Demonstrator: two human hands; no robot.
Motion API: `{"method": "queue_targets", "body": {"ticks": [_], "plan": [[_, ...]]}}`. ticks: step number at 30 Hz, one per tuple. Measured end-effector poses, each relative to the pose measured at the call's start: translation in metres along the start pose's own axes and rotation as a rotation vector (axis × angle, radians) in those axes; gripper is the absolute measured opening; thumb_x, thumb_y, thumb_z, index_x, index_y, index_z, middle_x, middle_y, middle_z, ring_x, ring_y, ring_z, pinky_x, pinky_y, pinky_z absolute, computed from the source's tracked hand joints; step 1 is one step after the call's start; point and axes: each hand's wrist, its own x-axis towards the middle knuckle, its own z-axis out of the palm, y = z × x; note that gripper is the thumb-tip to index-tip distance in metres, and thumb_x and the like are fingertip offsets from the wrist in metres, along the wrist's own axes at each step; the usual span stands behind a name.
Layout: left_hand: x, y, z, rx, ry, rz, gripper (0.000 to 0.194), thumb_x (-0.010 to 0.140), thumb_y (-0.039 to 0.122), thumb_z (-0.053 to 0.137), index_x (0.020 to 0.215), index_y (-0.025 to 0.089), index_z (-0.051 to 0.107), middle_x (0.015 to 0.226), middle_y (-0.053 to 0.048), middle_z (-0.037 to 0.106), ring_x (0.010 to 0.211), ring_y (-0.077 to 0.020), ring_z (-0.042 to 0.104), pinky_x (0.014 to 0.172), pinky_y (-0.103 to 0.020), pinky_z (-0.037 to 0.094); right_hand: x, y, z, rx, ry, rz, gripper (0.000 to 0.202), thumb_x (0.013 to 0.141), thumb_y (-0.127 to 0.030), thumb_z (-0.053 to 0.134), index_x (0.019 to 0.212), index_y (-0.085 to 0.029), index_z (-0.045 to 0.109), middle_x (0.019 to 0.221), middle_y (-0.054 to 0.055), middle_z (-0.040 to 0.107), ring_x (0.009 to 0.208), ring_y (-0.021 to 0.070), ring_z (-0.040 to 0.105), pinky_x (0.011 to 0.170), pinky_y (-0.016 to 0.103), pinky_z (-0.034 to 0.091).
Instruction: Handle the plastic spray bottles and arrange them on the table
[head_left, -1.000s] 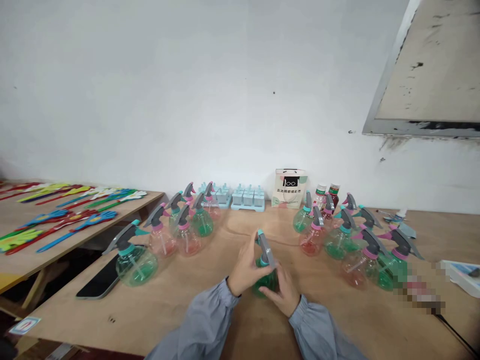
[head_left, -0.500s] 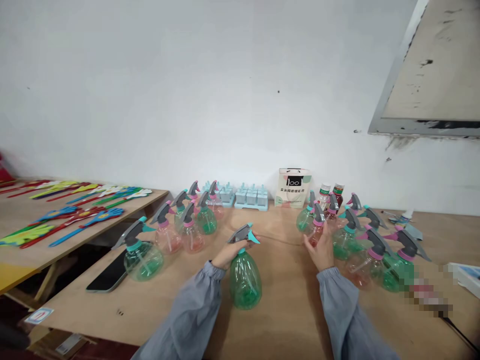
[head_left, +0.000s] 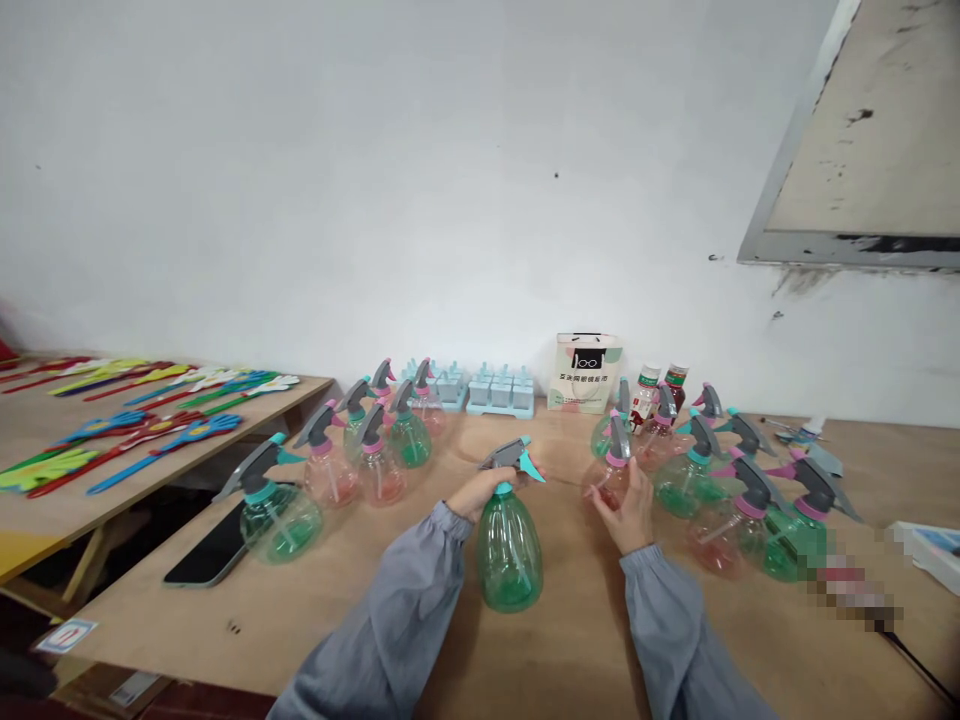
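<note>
My left hand (head_left: 489,490) is closed round the neck of a green spray bottle (head_left: 510,560) with a grey head and turquoise trigger. This bottle is upright in the middle of the table. My right hand (head_left: 628,510) has its thumb and fingers on the side of a pink spray bottle (head_left: 606,478) with a grey and pink head. Just behind that bottle stands a green spray bottle (head_left: 602,438), partly hidden. More green and pink spray bottles (head_left: 701,485) are grouped right of my right hand. Several others, including a pink one (head_left: 382,475), stand to the left.
A phone (head_left: 206,553) lies by the left green bottle (head_left: 281,525). Along the wall are light-blue popsicle molds (head_left: 501,392), a paper bag (head_left: 583,375) and two labelled bottles (head_left: 676,385). Colourful hand-shaped sticks (head_left: 180,440) cover the left table. A white box (head_left: 930,555) sits at right.
My right hand has drawn the pink spray bottle left and nearer, away from the right group. The green bottle in my left hand has shifted a little to the right.
</note>
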Motion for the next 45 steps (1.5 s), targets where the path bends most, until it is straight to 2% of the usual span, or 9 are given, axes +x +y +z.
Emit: {"method": "queue_targets", "body": {"ticks": [7,12,17,22,27,32,38,43,45], "plan": [[0.004,0.000,0.007,0.012,0.051,-0.050,0.014,0.049,0.018,0.059,0.061,0.015,0.064,0.061,-0.002,0.064,0.063,-0.0140,0.061,0.073,-0.028,0.050,-0.011,-0.023,-0.014,0.086,-0.013,-0.033,0.086,0.092,-0.046,0.059,0.158,-0.022,0.010,0.128,0.018,0.051,0.112,0.0312,0.054,0.091,0.052,0.050],[0.002,0.003,0.009,0.076,-0.076,-0.030,0.023,0.051,0.018,0.059,0.073,0.015,0.068,0.073,-0.003,0.069,0.078,-0.0183,0.066,0.084,-0.032,0.050,-0.009,-0.024,-0.014,0.095,0.004,-0.038,0.086,0.092,-0.045,0.061,0.159,-0.023,0.012,0.127,0.017,0.051,0.111,0.0316,0.054,0.089,0.051,0.051],[0.003,0.002,0.007,0.061,0.024,-0.031,0.015,0.050,0.020,0.056,0.062,0.016,0.063,0.068,-0.005,0.067,0.085,-0.0215,0.067,0.084,-0.031,0.048,-0.008,-0.023,-0.015,0.092,-0.003,-0.048,0.085,0.092,-0.046,0.060,0.158,-0.022,0.012,0.126,0.018,0.052,0.111,0.0313,0.054,0.088,0.051,0.052],[0.006,0.001,0.007,0.065,-0.008,0.011,0.023,0.051,0.018,0.058,0.071,0.016,0.067,0.068,-0.003,0.067,0.081,-0.0201,0.066,0.084,-0.032,0.049,-0.009,-0.022,-0.014,0.075,0.000,-0.053,0.082,0.093,-0.047,0.057,0.158,-0.021,0.013,0.128,0.018,0.052,0.113,0.0321,0.054,0.089,0.052,0.051],[0.008,-0.002,0.005,0.088,0.007,-0.023,0.015,0.050,0.018,0.055,0.062,0.016,0.063,0.062,-0.002,0.062,0.067,-0.0160,0.062,0.071,-0.028,0.047,-0.009,-0.021,-0.013,0.074,0.002,-0.052,0.083,0.092,-0.047,0.059,0.157,-0.020,0.014,0.128,0.018,0.052,0.113,0.0320,0.054,0.089,0.052,0.051],[0.009,-0.003,0.006,0.111,-0.010,0.033,0.025,0.050,0.019,0.056,0.072,0.016,0.068,0.070,-0.004,0.068,0.081,-0.0202,0.066,0.084,-0.032,0.048,-0.009,-0.022,-0.013,0.083,-0.004,-0.046,0.082,0.093,-0.046,0.058,0.158,-0.021,0.014,0.125,0.018,0.053,0.111,0.0314,0.055,0.089,0.052,0.051],[0.006,0.003,0.009,0.171,0.026,-0.011,0.016,0.050,0.020,0.054,0.060,0.015,0.064,0.067,-0.006,0.068,0.076,-0.0197,0.066,0.073,-0.028,0.048,-0.011,-0.020,-0.012,0.088,-0.008,-0.049,0.085,0.092,-0.044,0.061,0.158,-0.021,0.013,0.128,0.017,0.053,0.113,0.0309,0.055,0.091,0.050,0.051],[0.001,0.007,0.013,0.158,-0.026,0.020,0.028,0.053,0.019,0.056,0.076,0.015,0.071,0.077,-0.007,0.073,0.087,-0.0222,0.068,0.090,-0.035,0.048,-0.012,-0.019,-0.011,0.095,-0.018,-0.036,0.084,0.091,-0.044,0.061,0.157,-0.022,0.014,0.128,0.018,0.053,0.114,0.0318,0.055,0.092,0.053,0.050],[0.001,0.007,0.013,0.167,0.004,0.042,0.025,0.052,0.020,0.056,0.073,0.016,0.070,0.073,-0.005,0.072,0.084,-0.0213,0.067,0.088,-0.034,0.048,-0.013,-0.019,-0.011,0.096,-0.021,-0.031,0.083,0.091,-0.044,0.060,0.157,-0.022,0.015,0.128,0.018,0.053,0.114,0.0320,0.055,0.092,0.054,0.050]]}}
